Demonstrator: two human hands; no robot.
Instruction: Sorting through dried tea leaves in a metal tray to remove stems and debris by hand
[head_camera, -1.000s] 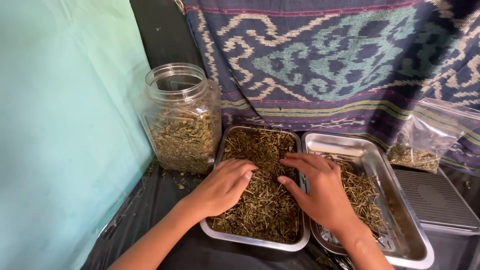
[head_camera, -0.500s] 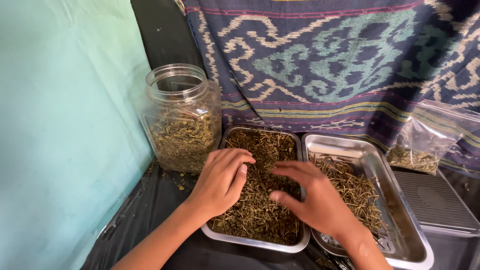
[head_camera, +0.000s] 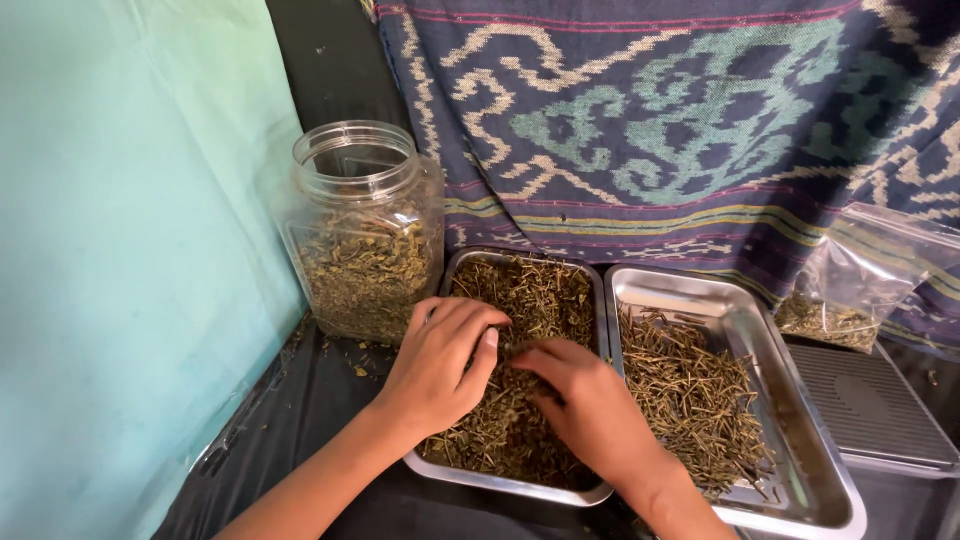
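Two steel trays sit side by side on a black surface. The left tray (head_camera: 596, 301) is heaped with dried green-brown herb and stems (head_camera: 528, 293). My left hand (head_camera: 438, 363) and my right hand (head_camera: 588, 410) are both down in that heap, fingertips meeting at its middle and curled into the material. The right tray (head_camera: 808, 468) holds a thinner layer of straight dried stems (head_camera: 690, 392). My right wrist crosses the rim between the trays.
An open clear plastic jar (head_camera: 366, 235), half full of dried herb, stands left of the trays beside a teal wall. A clear bag (head_camera: 848, 285) with some herb lies at the right, above a grey ribbed lid (head_camera: 868, 406). A patterned woven cloth hangs behind.
Both hands have drawn together over the left tray. The right hand slid left off the tray rim, and the fingers have curled into the herb.
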